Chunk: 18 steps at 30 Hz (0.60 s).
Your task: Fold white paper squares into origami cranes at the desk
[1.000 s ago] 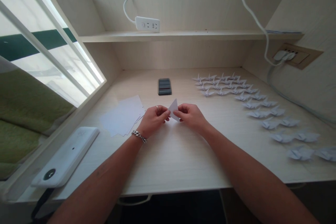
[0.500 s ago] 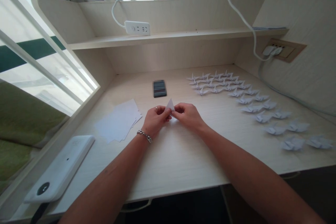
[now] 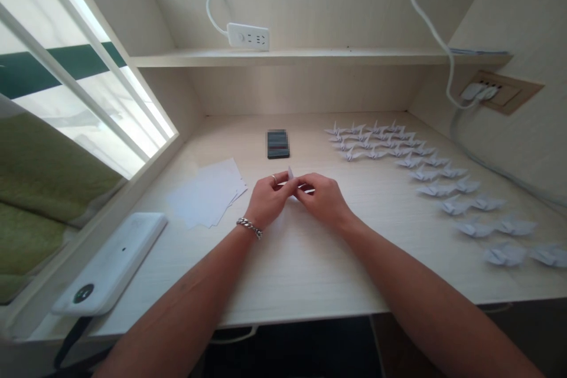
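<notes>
Head camera, and here's the line-up from the left! Well left of the left hand (image 3: 268, 198) lies a white power bank (image 3: 110, 263), then just beside that hand sits one loose stack of white paper sheets (image 3: 206, 192). Ahead of the hands is one dark rectangular object (image 3: 278, 144), too blurred to name. The left hand, with a ring (image 3: 273, 179) on a finger and a chain bracelet (image 3: 248, 227) on the wrist, is pinching a small piece of folded white paper (image 3: 290, 174) at centre desk. The right hand (image 3: 321, 201) pinches it from the other side, fingertips close together, with most of the paper hidden and only a tip and a sliver showing. Off to the right of the right hand, paper cranes (image 3: 376, 142) fill the white desk (image 3: 310, 283): a packed block of about twenty, too tight to count exactly, then six pairs running down the right side.
</notes>
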Motion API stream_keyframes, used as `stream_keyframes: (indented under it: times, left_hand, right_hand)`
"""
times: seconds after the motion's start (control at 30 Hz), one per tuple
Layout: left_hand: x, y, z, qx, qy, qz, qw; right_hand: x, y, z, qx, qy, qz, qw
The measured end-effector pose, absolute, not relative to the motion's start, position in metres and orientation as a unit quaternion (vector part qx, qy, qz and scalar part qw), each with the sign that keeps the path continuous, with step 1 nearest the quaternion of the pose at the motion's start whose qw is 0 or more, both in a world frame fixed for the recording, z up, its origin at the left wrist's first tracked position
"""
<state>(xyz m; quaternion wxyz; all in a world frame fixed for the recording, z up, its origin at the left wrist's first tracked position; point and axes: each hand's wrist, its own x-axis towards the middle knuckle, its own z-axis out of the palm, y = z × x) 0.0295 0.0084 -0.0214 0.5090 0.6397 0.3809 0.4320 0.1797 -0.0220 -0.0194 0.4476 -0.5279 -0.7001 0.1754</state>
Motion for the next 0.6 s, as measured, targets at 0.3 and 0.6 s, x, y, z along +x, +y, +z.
stream_keyframes:
  times: [0.3, 0.6]
  left_hand:
    - [0.028, 0.008, -0.015, 0.516, 0.369, 0.479, 0.606]
    - [0.027, 0.007, -0.011, 0.510, 0.366, 0.481, 0.612]
  right_hand:
    - [0.181, -0.020, -0.017, -0.491, -0.639, 0.338, 0.487]
    - [0.184, -0.018, -0.019, -0.473, -0.610, 0.392, 0.501]
